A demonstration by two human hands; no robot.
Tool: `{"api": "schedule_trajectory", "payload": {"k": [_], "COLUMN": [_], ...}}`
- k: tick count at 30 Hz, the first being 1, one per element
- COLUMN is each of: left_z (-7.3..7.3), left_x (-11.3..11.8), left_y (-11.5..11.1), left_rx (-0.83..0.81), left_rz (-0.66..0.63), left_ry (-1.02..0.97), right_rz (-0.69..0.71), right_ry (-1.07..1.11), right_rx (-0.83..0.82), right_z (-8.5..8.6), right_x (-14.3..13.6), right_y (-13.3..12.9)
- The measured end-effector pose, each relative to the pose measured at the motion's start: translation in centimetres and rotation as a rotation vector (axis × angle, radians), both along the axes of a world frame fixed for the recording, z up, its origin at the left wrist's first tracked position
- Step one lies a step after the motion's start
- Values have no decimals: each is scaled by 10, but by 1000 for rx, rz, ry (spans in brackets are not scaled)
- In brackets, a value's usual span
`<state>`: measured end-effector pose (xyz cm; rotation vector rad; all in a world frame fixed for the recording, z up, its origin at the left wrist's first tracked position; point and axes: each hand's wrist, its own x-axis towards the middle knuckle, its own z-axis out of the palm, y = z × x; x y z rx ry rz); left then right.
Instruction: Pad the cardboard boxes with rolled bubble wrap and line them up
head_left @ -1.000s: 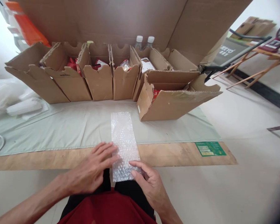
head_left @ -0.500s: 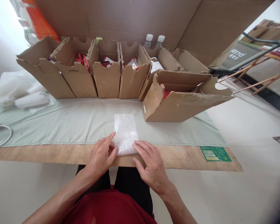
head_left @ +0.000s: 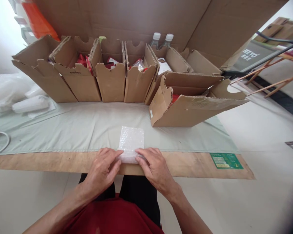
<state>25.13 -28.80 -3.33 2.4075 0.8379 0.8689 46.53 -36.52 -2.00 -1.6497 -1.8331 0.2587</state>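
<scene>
Both hands sit at the near edge of the brown board [head_left: 185,165]. The left hand [head_left: 103,170] and the right hand [head_left: 154,169] pinch the near end of a small bubble wrap sheet [head_left: 132,139]. The fingers curl closed around that near end, which looks rolled or folded up a bit. It seems the rolling of the wrap is in hand. The next move likely needs both hands to push forward together, evenly, so the roll stays straight.

The rest of the wrap lies flat just past the fingertips, on the pale green cloth [head_left: 63,130].

Farther back stands a row of open cardboard boxes [head_left: 112,81] with red packets inside. One more box [head_left: 190,107] lies tipped at the right. Two bottles [head_left: 162,40] stand behind them.
</scene>
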Motion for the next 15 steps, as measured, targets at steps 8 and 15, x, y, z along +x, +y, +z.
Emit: {"api": "schedule_trajectory", "payload": {"k": [8,15], "left_z": [-12,-1], "left_x": [14,-1], "left_y": [23,11], "left_rx": [59,122], "left_rz": [148,-94], "left_ry": [128,81], "right_rz": [18,33], "right_ry": [-230,12], "right_rx": [156,24], "right_z": [-9,-8], "right_x": [-2,-2], "right_y": [-7,-3]}}
